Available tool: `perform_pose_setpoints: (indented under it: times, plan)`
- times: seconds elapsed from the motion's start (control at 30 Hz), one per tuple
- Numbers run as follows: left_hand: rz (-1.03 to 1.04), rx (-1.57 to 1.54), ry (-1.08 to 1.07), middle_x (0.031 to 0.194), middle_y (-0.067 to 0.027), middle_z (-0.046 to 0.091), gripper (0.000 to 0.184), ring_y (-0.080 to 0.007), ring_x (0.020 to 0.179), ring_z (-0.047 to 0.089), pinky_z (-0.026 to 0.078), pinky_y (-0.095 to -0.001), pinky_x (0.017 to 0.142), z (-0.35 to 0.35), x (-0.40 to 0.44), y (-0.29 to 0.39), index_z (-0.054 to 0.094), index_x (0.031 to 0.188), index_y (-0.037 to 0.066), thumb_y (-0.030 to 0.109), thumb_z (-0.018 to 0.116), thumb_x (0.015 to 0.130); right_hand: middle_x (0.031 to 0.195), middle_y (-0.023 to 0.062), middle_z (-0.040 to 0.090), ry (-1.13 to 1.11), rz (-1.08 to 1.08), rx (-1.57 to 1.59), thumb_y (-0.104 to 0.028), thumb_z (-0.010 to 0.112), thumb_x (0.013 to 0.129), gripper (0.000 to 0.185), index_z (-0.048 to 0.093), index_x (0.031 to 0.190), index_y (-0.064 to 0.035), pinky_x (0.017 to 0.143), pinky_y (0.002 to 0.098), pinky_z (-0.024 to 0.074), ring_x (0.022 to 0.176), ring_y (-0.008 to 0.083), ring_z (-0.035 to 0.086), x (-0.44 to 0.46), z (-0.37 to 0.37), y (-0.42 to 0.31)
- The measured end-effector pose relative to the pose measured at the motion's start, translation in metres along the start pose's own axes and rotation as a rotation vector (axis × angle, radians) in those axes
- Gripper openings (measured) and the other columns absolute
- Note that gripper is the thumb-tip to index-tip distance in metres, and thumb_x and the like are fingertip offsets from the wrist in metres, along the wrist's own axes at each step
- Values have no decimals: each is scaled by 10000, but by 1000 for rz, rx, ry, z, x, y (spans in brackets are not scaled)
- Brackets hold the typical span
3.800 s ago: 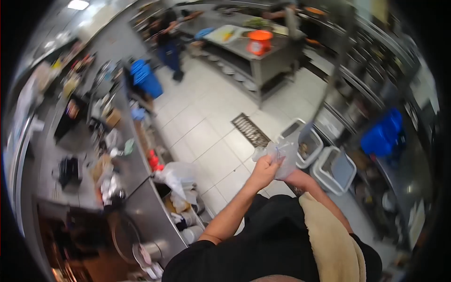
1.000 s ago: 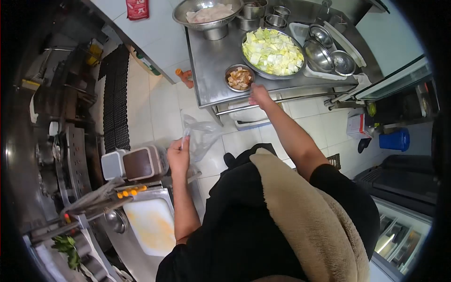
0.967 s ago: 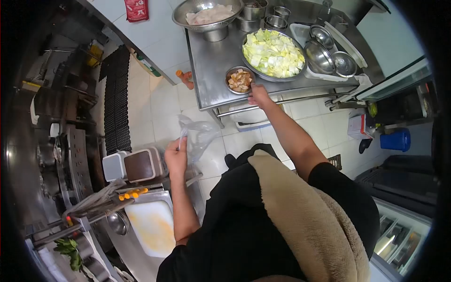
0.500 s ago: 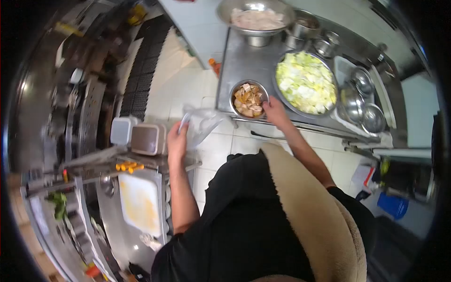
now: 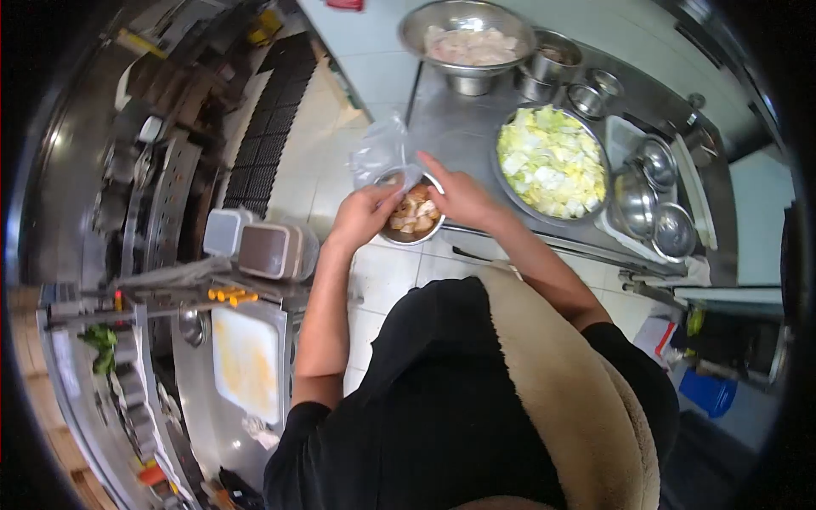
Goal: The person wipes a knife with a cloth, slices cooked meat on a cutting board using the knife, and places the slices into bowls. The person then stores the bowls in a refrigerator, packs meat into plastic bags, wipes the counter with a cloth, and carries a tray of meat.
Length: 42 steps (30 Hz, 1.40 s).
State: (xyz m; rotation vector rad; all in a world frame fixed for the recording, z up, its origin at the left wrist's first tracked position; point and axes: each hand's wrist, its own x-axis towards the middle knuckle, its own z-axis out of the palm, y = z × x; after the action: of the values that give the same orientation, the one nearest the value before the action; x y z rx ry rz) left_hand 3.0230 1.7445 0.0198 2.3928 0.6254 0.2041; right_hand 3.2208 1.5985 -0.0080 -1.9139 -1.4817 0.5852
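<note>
A small metal bowl (image 5: 413,241) of chopped, browned meat pieces (image 5: 414,212) is held in front of me, just off the counter's near left corner. My right hand (image 5: 463,201) grips its right rim, the forefinger stretched toward a clear plastic bag (image 5: 382,151). With fingers closed, my left hand (image 5: 365,214) pinches the bag's lower edge over the bowl's left side. The bag hangs crumpled past the bowl's far rim and covers part of its opening. The left fingertips are partly hidden by the plastic.
On the steel counter (image 5: 450,127) stand a large bowl of chopped cabbage (image 5: 552,161), a metal bowl of pale meat (image 5: 467,17), and a white tray (image 5: 625,136) with metal bowls. Lidded containers (image 5: 272,252) and a stained cutting board (image 5: 246,361) are at my left.
The bowl has moved left, away from the counter, in my right hand. My left hand has brought the bag right, over the bowl, and both hands are now close together.
</note>
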Motion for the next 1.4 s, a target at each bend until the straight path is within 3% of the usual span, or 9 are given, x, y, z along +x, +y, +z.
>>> perform_pose_setpoints:
  times: [0.2, 0.3, 0.4, 0.53, 0.63, 0.73, 0.97, 1.17, 1.4]
  plan:
    - [31, -313, -43, 1089, -183, 747, 351, -276, 899, 733, 562, -366, 805, 12, -4, -6, 718, 1274, 94, 212, 731, 944, 886, 238, 707, 236, -230, 246, -99, 593, 957, 380, 560, 1336, -98, 736, 488, 541, 807, 406, 701, 18, 23, 30]
    - [84, -218, 101, 1037, -160, 749, 329, -264, 854, 720, 559, -354, 776, 20, -6, -8, 698, 1238, 64, 170, 739, 930, 893, 202, 709, 195, 133, 440, -75, 589, 956, 328, 575, 1284, -62, 708, 416, 540, 806, 298, 713, 17, 24, 37]
    - [-64, -218, 211, 943, -119, 732, 242, -212, 822, 710, 551, -344, 737, 42, -9, -17, 672, 1141, 45, 147, 728, 928, 885, 163, 705, 274, 317, 461, -73, 580, 962, 324, 566, 1284, -35, 671, 384, 530, 781, 220, 699, 15, 11, 36]
    - [-241, -825, 50, 873, -30, 678, 138, -140, 779, 663, 512, -304, 702, 103, -2, -21, 633, 1083, 33, 116, 656, 976, 760, 165, 704, 542, 55, -123, -96, 603, 935, 293, 542, 1212, -23, 541, 435, 514, 623, 332, 692, 30, 2, 20]
    - [-200, -958, -20, 933, -23, 677, 121, -112, 854, 625, 498, -285, 794, 118, 5, -6, 628, 1077, 26, 101, 630, 982, 801, 192, 717, 277, 37, -503, -117, 637, 876, 273, 532, 1115, -36, 563, 490, 540, 697, 406, 705, 54, 10, 3]
    - [-221, -1023, -44, 977, -15, 672, 137, -112, 895, 607, 486, -284, 824, 116, 14, -6, 634, 1091, 30, 99, 615, 975, 796, 172, 724, 58, -142, -700, -144, 634, 882, 424, 530, 1270, -7, 623, 469, 582, 730, 380, 734, 60, 8, -17]
    - [-316, -1229, -24, 1095, -53, 686, 145, -178, 1040, 658, 514, -334, 933, 102, 35, -22, 622, 1144, 75, 121, 622, 1006, 819, 147, 738, 43, -216, -683, -158, 650, 867, 477, 524, 1310, -34, 647, 466, 582, 775, 359, 742, 67, -1, -28]
    - [-439, -1291, 6, 1057, -24, 682, 91, -141, 966, 652, 534, -291, 831, 97, 29, -42, 622, 1091, 111, 110, 566, 1019, 942, 165, 755, -113, -62, -749, -157, 583, 924, 526, 481, 1438, -117, 733, 488, 579, 874, 343, 745, 57, -20, -31]
    - [-431, -1315, 52, 1049, -82, 685, 165, -204, 967, 678, 580, -374, 872, 94, 34, -53, 574, 1174, 66, 119, 542, 1021, 873, 202, 728, 220, 21, -550, -100, 581, 925, 521, 513, 1441, -120, 682, 505, 554, 802, 396, 713, 4, -56, -17]
